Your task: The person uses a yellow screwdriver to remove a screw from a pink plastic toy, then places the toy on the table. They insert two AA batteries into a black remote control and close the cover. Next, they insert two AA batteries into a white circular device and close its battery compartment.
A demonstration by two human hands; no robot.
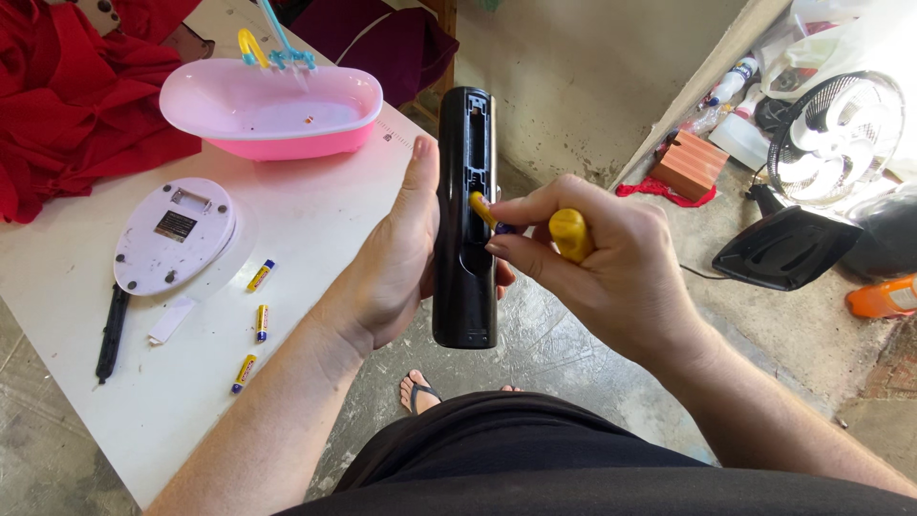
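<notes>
Left hand [396, 263] gripping upright remote [465, 215], right hand [597, 263] pinching battery [483, 209]

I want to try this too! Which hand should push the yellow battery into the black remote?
Probably the right hand. Its fingers already pinch the yellow battery at the open slot, with a second one tucked in the palm. The left hand is wrapped around the black remote, holding it upright.

One head-worn camera looks steeply down from close above, over the person's lap, with the white desk [315, 229] at left and concrete floor [573, 115] (far right) beyond.
</notes>
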